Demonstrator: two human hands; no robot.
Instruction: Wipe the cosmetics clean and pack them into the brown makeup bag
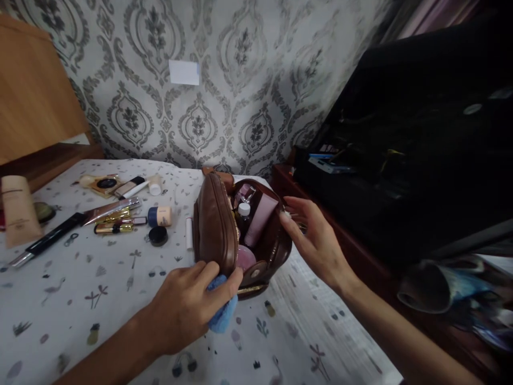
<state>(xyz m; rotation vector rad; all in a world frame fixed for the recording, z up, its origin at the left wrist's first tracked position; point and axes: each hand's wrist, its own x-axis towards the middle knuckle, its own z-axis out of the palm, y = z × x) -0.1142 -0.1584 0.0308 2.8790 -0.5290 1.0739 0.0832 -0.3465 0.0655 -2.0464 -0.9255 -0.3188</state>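
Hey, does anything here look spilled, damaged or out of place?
No spill or damage is visible. One oddity: a plain white rectangular patch interrupts the grey patterned wallpaper behind the open brown leather bag.

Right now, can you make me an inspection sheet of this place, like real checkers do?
Surface: white cloth with printed pictures.
Things in use: brown zippered bag, open; white-capped bottle and pink tube inside.
Clutter: beige tube, navy-and-beige jar and other cosmetics left of the bag.
Hands: left hand holds blue cloth against the bag; right hand touches its right rim.
Cables: nothing seen.
Surroundings: patterned wallpaper behind, wooden panel at left.
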